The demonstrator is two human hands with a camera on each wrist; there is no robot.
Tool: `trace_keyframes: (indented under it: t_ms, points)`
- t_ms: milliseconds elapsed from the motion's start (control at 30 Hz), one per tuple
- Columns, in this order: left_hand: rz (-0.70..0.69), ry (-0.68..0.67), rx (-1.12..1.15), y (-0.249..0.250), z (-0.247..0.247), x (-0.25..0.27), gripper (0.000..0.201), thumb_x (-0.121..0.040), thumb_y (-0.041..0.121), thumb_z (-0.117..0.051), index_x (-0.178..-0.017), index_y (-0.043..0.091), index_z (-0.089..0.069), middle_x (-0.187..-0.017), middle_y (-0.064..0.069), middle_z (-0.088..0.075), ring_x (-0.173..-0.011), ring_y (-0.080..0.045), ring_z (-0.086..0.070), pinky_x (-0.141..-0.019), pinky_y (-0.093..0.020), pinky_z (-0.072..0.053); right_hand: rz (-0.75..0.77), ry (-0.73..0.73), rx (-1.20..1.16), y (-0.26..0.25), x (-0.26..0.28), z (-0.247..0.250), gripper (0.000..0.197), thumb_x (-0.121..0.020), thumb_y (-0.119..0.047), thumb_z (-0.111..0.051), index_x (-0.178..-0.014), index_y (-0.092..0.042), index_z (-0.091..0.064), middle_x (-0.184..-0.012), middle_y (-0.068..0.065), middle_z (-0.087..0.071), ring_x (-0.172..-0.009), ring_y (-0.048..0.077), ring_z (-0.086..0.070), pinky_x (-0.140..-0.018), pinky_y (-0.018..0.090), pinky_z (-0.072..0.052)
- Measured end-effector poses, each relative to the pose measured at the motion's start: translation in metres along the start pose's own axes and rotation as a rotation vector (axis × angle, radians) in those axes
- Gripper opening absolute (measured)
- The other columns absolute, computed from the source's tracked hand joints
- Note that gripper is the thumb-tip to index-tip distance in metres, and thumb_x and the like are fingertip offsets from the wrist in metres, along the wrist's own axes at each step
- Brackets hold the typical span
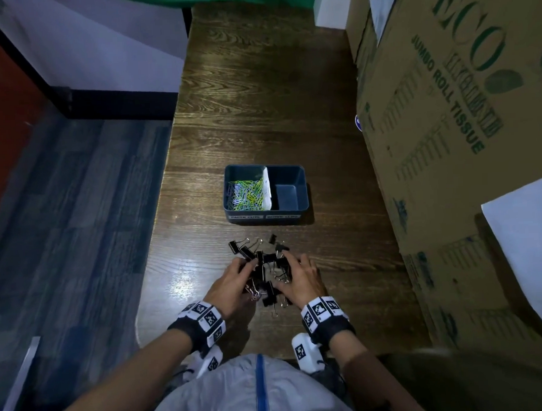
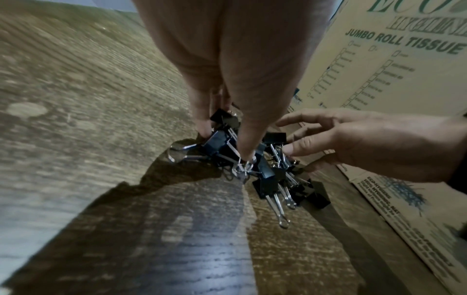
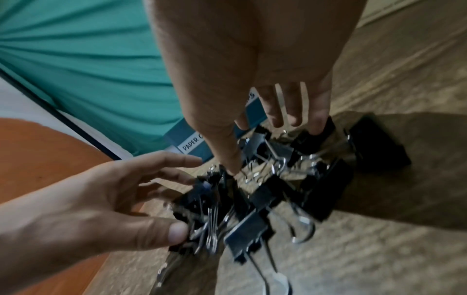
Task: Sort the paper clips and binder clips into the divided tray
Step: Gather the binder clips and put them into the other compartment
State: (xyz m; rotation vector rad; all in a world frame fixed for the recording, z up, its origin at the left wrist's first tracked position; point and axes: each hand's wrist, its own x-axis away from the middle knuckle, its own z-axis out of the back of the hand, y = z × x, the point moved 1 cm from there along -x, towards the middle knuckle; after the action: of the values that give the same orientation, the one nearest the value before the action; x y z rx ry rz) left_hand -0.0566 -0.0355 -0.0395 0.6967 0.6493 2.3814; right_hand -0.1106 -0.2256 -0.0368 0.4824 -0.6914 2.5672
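Note:
A pile of black binder clips (image 1: 264, 270) lies on the wooden table in front of me, below the blue divided tray (image 1: 304, 200). Several coloured paper clips (image 1: 245, 194) fill the tray's left compartment; the right one looks empty. My left hand (image 1: 248, 271) reaches into the pile's left side, and in the left wrist view its thumb and fingers (image 2: 202, 123) pinch a cluster of binder clips (image 2: 222, 143). My right hand (image 1: 287, 273) comes in from the right with fairly straight, spread fingers (image 3: 293, 111) whose tips touch the binder clips (image 3: 275, 151).
A large cardboard box (image 1: 448, 133) printed "JUMBO ROLL TISSUE" stands along the table's right side, close to the pile. A white sheet (image 1: 529, 239) lies against it. The table's left edge (image 1: 157, 217) drops to the blue floor. The tray's front wall (image 3: 182, 129) bears a "PAPER C…" label.

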Motion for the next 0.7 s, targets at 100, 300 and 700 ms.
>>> trace_keyframes:
  t_ms: [100, 300, 700]
  points:
    - [0.053, 0.029, -0.1, 0.0, 0.009, -0.003, 0.091, -0.077, 0.049, -0.072, -0.147, 0.033, -0.016, -0.148, -0.001, -0.024, -0.13, -0.019, -0.034, -0.098, -0.036, -0.047, 0.024, 0.01, -0.019, 0.007, -0.005, 0.012, 0.082, -0.08, -0.046, -0.075, -0.149, -0.04, -0.031, -0.147, 0.002, -0.035, -0.136, 0.026, -0.032, -0.108, 0.048, -0.039]
    - [0.255, -0.17, -0.309, -0.017, 0.021, -0.029, 0.14, -0.05, 0.074, -0.076, -0.148, 0.033, 0.016, -0.158, -0.007, 0.017, -0.145, -0.036, 0.008, -0.112, -0.06, -0.014, 0.074, -0.311, 0.112, 0.005, -0.035, 0.027, 0.123, -0.065, -0.043, -0.088, -0.155, -0.044, -0.003, -0.166, 0.0, 0.009, -0.151, 0.035, 0.002, -0.117, 0.061, -0.013]
    - [0.117, -0.199, -0.302, 0.008, 0.002, -0.051, 0.12, -0.065, 0.036, -0.084, -0.153, 0.02, -0.003, -0.159, -0.007, -0.007, -0.142, -0.04, -0.006, -0.112, -0.049, -0.031, 0.351, -0.243, 0.216, -0.022, -0.05, 0.012, 0.089, -0.073, -0.024, -0.084, -0.148, -0.027, -0.037, -0.148, 0.002, -0.036, -0.131, 0.031, -0.033, -0.107, 0.048, -0.037]
